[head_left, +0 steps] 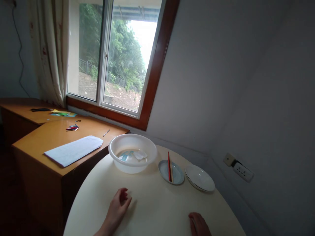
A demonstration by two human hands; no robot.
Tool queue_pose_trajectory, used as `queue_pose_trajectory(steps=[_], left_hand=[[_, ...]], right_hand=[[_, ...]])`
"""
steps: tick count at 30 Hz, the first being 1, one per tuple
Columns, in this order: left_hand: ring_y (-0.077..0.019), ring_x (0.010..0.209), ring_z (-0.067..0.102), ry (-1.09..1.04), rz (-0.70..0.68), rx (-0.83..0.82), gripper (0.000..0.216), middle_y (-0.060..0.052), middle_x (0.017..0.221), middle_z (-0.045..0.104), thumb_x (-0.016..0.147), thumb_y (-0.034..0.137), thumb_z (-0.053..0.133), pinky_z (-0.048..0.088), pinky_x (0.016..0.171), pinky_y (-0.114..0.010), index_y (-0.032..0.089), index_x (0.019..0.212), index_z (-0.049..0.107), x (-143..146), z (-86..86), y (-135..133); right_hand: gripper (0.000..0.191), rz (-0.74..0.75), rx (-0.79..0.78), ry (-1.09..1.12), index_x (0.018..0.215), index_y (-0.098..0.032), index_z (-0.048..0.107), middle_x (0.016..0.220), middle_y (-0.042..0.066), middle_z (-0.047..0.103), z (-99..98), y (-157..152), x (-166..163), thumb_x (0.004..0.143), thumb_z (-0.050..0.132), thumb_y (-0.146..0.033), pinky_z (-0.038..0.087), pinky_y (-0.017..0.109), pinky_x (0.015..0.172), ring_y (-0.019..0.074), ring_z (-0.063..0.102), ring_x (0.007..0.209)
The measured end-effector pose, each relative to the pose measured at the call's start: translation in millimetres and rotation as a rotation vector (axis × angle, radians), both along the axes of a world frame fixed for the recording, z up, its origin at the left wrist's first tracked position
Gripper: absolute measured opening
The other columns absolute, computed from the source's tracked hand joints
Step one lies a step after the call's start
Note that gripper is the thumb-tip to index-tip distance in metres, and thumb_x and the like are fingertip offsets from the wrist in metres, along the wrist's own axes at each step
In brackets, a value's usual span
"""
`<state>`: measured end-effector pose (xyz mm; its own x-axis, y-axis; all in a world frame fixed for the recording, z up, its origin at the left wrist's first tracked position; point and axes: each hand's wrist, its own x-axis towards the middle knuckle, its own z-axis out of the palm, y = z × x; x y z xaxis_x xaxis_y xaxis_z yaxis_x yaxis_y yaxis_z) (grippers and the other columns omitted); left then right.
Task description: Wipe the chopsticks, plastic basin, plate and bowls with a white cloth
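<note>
My left hand [119,206] rests at the front of the round white table [157,206], its fingers loosely curled and the thumb a little apart, with nothing in it. At the bottom edge, my right hand [199,225] is partly cut off; its bent fingers point toward the table, and no object shows in it. Beyond the left hand stands a white plastic basin [133,168] with pale blue and white pieces inside that I cannot make out. An oval grey-blue plate [163,168] carries a red pair of chopsticks [169,165] and a pale pair [172,173].
White plates [199,178], seemingly stacked, lie near the table's right edge. On the wooden desk [44,137] to the left are a folded white cloth or paper [75,150], a pen [106,133] and small coloured items [72,127]. A wall socket [243,171] is at right.
</note>
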<state>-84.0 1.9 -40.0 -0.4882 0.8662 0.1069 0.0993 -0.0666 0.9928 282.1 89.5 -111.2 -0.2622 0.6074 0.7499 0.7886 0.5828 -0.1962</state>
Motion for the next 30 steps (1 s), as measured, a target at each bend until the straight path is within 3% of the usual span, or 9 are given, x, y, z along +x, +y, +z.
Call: queue_pose_trajectory(steps=[3,5,8,10,15,18,22,25,30], left_hand=[[-0.0276,0.083,0.064,-0.235,0.026,-0.139,0.090,-0.018,0.097,0.060,0.042,0.068,0.068,0.050,0.078,-0.039,0.010,0.107,0.047,-11,19.0,8],[-0.0282,0.093,0.063,-0.411,-0.009,-0.220,0.102,-0.023,0.122,0.048,0.053,0.071,0.061,0.052,0.075,-0.040,0.015,0.131,0.027,-22,39.6,16],[-0.0348,0.099,0.061,-0.681,-0.173,-0.297,0.107,-0.031,0.137,0.027,0.061,0.075,0.051,0.053,0.070,-0.045,0.017,0.139,0.009,-39,70.9,33],[-0.0376,0.099,0.061,-0.749,-0.239,-0.289,0.109,-0.031,0.139,0.025,0.059,0.076,0.052,0.053,0.068,-0.048,0.019,0.140,0.005,-48,84.5,47],[-0.0358,0.094,0.063,-0.646,-0.163,-0.364,0.103,-0.027,0.144,0.015,0.061,0.067,0.059,0.055,0.063,-0.043,0.025,0.138,0.006,-56,91.4,76],[-0.0284,0.088,0.067,-0.641,-0.184,-0.331,0.089,-0.025,0.136,0.032,0.069,0.051,0.059,0.056,0.063,-0.034,0.021,0.136,0.009,-55,91.4,80],[-0.0220,0.079,0.068,-0.627,-0.187,-0.284,0.075,-0.018,0.111,0.053,0.074,0.032,0.054,0.055,0.062,-0.026,0.010,0.134,0.014,-53,90.4,61],[-0.0207,0.078,0.067,-0.595,-0.195,-0.240,0.064,-0.014,0.097,0.060,0.070,0.025,0.057,0.055,0.067,-0.026,0.008,0.126,0.031,-53,85.7,30],[-0.0218,0.076,0.064,-0.525,-0.196,-0.189,0.049,-0.008,0.087,0.064,0.063,0.019,0.058,0.056,0.065,-0.034,0.013,0.110,0.047,-57,83.8,-27]], right_hand=[[0.045,-0.006,-0.020,-0.011,0.076,-0.021,0.064,0.073,0.008,0.067,3.0,-3,-4,0.090,0.032,-0.048,0.054,0.030,0.064,0.0189,0.065,0.069],[0.041,-0.016,-0.018,-0.020,0.075,-0.020,0.064,0.074,0.008,0.067,5.3,-4,-7,0.090,0.033,-0.044,0.053,0.030,0.064,0.0190,0.065,0.070],[0.037,-0.019,-0.012,-0.036,0.075,-0.020,0.063,0.074,0.008,0.066,8.4,-7,-10,0.089,0.035,-0.037,0.053,0.030,0.066,0.0191,0.065,0.071],[0.034,-0.018,-0.014,-0.040,0.075,-0.020,0.063,0.075,0.008,0.066,10.5,-8,-12,0.088,0.035,-0.033,0.052,0.031,0.067,0.0192,0.065,0.071],[0.027,-0.036,-0.073,-0.015,0.074,-0.020,0.061,0.076,0.007,0.065,16.9,-16,-19,0.084,0.036,-0.023,0.051,0.032,0.069,0.0193,0.063,0.073],[0.026,-0.036,-0.081,0.014,0.076,-0.020,0.061,0.078,0.007,0.066,19.6,-19,-22,0.083,0.036,-0.022,0.051,0.033,0.072,0.0199,0.063,0.075],[0.026,-0.018,-0.104,0.076,0.079,-0.019,0.062,0.079,0.008,0.066,22.5,-19,-20,0.084,0.037,-0.025,0.052,0.034,0.073,0.0199,0.064,0.077],[0.027,-0.023,-0.084,0.172,0.083,-0.019,0.061,0.081,0.008,0.066,29.6,-20,-17,0.086,0.037,-0.030,0.052,0.034,0.073,0.0202,0.063,0.078],[0.025,-0.022,0.104,0.304,0.089,-0.017,0.057,0.082,0.009,0.063,65.9,-41,-31,0.089,0.036,-0.032,0.051,0.036,0.068,0.0205,0.061,0.077]])
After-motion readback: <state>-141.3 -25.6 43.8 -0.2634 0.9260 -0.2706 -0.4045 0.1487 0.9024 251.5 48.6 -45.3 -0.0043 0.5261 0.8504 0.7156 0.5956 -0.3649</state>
